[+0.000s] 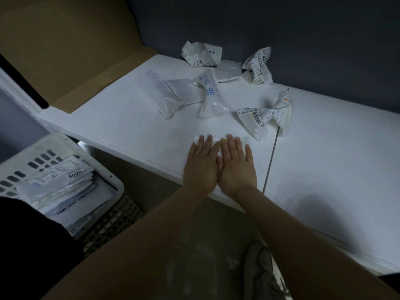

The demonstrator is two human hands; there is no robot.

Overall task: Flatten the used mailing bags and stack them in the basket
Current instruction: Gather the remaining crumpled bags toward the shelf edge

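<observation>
A white mailing bag (216,138) lies flat on the white table near its front edge, mostly hidden under my hands. My left hand (202,167) and my right hand (237,167) rest palm down on it side by side, fingers stretched out, touching each other. Several crumpled mailing bags lie farther back: one printed bag (265,119) to the right, one with blue characters (211,94), a plain one (161,95), and others (201,54) by the wall. The white slotted basket (112,180) stands on the floor at the lower left, holding a stack of flattened bags (62,187).
A brown cardboard sheet (71,50) leans at the back left of the table (324,159). A thin metal rod (270,161) lies on the table right of my hands. A dark blue wall runs behind. A grey shoe (263,273) shows on the floor below.
</observation>
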